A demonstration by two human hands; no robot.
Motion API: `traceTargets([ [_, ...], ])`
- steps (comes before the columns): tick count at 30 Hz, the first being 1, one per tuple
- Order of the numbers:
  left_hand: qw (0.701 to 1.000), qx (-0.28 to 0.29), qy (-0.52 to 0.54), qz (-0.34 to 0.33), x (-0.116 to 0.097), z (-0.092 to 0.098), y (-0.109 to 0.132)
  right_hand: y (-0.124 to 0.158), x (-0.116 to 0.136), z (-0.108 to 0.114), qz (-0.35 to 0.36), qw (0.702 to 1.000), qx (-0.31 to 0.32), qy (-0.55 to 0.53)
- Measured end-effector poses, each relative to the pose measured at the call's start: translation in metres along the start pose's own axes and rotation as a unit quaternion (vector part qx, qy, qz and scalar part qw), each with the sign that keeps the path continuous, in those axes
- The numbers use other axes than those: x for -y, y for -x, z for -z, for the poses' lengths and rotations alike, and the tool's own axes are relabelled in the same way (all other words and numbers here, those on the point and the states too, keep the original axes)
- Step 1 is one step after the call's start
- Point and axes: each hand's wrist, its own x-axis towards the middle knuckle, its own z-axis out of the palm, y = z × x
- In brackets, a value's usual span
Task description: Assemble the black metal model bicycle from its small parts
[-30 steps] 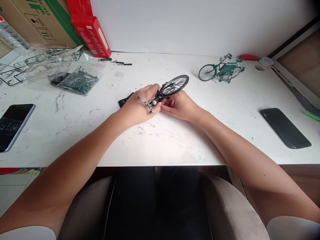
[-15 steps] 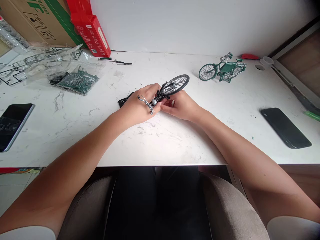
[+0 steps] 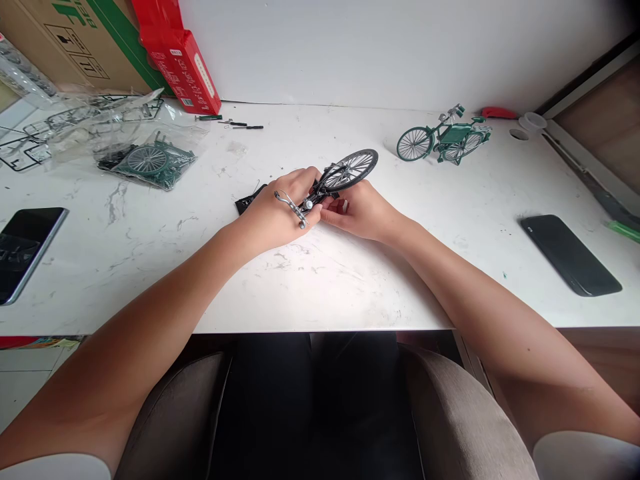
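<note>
Near the middle of the table, both my hands are closed on a black model bicycle. Its spoked wheel points up and to the right, and its silver handlebar sticks out over my left hand. That hand wraps round the frame, with the thumb and fingers pressed in close. From the other side, my right hand grips the model low down with curled fingers, under the wheel. Much of the frame is hidden by my hands. A black part, partly covered, lies behind my left hand.
A finished-looking green model bicycle stands at the back right. Phones lie at the left and right. Back left are a bag of green parts, black part frames, small screwdrivers and a red box.
</note>
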Motion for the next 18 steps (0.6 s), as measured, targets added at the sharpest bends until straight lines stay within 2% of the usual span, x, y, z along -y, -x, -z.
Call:
traceTargets([
  [14,1.0,-0.002,0.014,0.007,-0.006,0.005,-0.001,0.0,-0.001,-0.001,-0.009,1.0,-0.004,-0.024],
  [18,1.0,-0.014,0.023,-0.001,-0.01,0.009,-0.001,-0.001,0.001,-0.001,0.01,0.999,-0.037,-0.011],
])
